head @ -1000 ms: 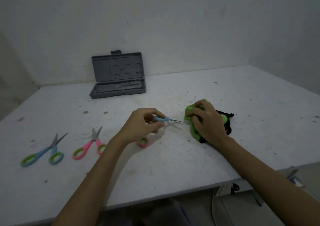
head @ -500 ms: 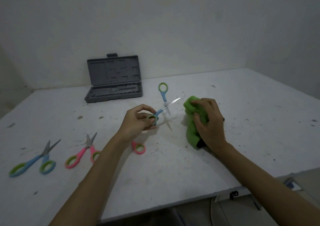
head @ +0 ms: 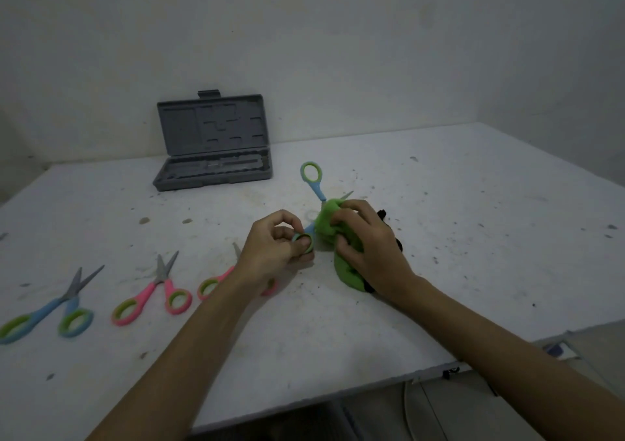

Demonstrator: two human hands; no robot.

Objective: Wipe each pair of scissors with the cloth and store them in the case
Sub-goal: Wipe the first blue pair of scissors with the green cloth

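My left hand (head: 274,248) pinches one green-lined ring of a pair of blue scissors (head: 313,180), held spread open above the table. The other ring points away from me. My right hand (head: 368,248) presses a green cloth (head: 345,268) around the blades, and only one blade tip shows above the cloth. On the table to the left lie a blue pair of scissors (head: 47,315) and a pink pair of scissors (head: 152,298). A second pink pair of scissors (head: 213,283) lies partly hidden under my left wrist. The grey case (head: 213,143) stands open at the back, its lid upright.
The white table (head: 473,237) is speckled with dirt. Its front edge runs below my forearms, and the wall rises close behind the case. Something black (head: 389,224) shows behind the cloth under my right hand.
The cloth in my right hand has moved left onto the blades of the held scissors and now covers them. My left hand keeps its grip on the ring.
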